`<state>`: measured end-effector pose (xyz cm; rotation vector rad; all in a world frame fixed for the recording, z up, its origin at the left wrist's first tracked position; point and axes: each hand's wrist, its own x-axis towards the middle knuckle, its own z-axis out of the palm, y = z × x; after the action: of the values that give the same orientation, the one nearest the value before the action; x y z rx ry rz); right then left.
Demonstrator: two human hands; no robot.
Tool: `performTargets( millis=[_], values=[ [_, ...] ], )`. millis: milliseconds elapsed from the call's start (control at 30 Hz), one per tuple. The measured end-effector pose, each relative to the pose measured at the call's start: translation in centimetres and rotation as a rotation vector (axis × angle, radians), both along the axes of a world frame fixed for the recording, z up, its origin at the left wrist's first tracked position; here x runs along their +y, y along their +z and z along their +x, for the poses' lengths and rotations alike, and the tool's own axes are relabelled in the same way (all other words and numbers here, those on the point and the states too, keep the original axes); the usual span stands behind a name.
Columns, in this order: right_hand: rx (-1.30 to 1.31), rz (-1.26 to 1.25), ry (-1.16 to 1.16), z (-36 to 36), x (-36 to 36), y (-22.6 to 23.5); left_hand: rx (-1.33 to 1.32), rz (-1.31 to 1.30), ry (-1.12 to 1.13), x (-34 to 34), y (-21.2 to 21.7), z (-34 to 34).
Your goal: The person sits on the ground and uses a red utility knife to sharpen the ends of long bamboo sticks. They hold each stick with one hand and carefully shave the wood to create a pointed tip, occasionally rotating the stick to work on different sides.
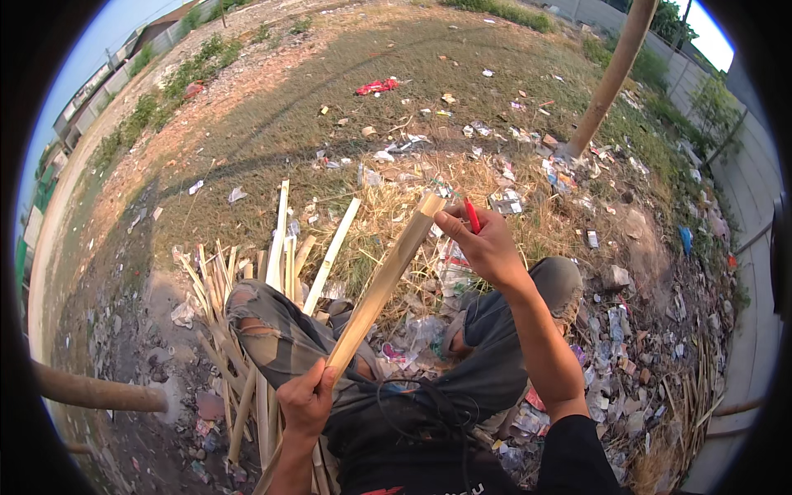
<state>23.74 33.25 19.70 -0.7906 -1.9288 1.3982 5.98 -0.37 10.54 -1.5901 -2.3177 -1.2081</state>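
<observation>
My left hand (307,399) grips the near end of a long split bamboo slat (384,282), which slants up and to the right over my lap. My right hand (481,240) is at the slat's far end, its fingers closed around a thin red tool or marker (472,214) whose tip sticks up beside the slat's top. The thumb of that hand rests against the slat's end. My legs in torn grey trousers (280,334) lie under the slat.
A pile of split bamboo strips (272,264) lies to the left of my legs on dry grass and litter. A round bamboo pole (99,392) lies at the lower left, and an upright post (609,82) stands at the upper right. A paved strip (747,272) runs along the right.
</observation>
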Motion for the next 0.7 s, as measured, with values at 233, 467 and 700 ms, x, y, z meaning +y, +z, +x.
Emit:
performTargets(
  millis=[233, 467, 700],
  values=[
    [-0.16, 0.178, -0.034, -0.9, -2.2, -0.7, 0.031, 0.012, -0.019, 0.5, 0.4, 0.2],
    [-0.36, 0.678, 0.11, -1.3, -7.7, -3.3, 0.002, 0.001, 0.023, 1.3, 0.5, 0.1],
    [-0.372, 0.508, -0.299, 0.4, 2.5, -1.6, 0.019, -0.059, -0.018, -1.4, 0.6, -0.6]
  ],
)
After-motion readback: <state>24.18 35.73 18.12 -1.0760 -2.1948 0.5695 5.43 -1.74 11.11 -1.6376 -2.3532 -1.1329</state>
